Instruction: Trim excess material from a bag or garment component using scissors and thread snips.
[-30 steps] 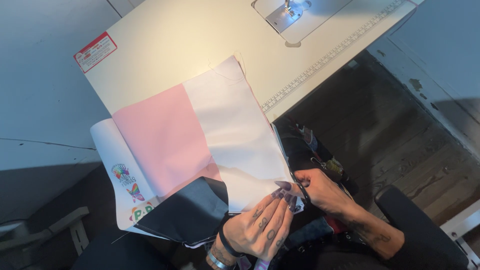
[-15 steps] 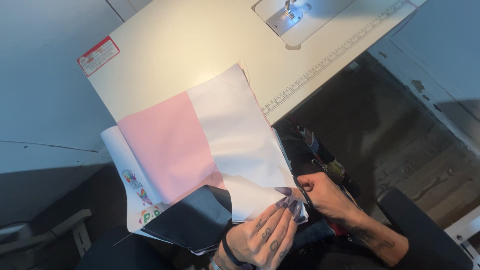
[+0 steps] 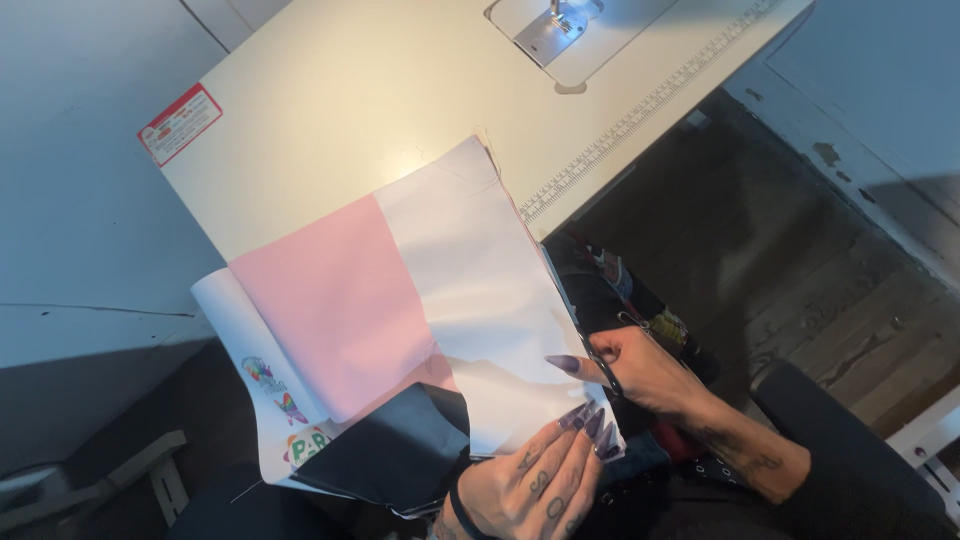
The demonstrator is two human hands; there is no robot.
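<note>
- Head view — a cream sewing table [image 3: 330,110] fills the upper half of the frame; the metal needle plate [image 3: 560,25] sits at top centre and a printed ruler strip [image 3: 640,110] runs along the table's right edge.
- A red-and-white label [image 3: 180,123] is stuck near the table's upper-left corner.
- Fabric stack at centre: a white fabric panel [image 3: 480,290] overlaps a pink fabric panel [image 3: 340,310], both hanging off the table's near edge.
- Under them, lower left, lies a white sheet with coloured prints [image 3: 265,385]; a black fabric piece [image 3: 395,455] lies at bottom centre.
- Left hand [image 3: 535,485], bottom centre: fingers stretched flat, long dark nails pressing the white panel's lower corner — not closed round it.
- Right hand [image 3: 640,370], centre right: curled, pinching the white panel's right edge, thumbnail on the cloth.
- Dark wooden floor [image 3: 800,260] on the right.
</note>
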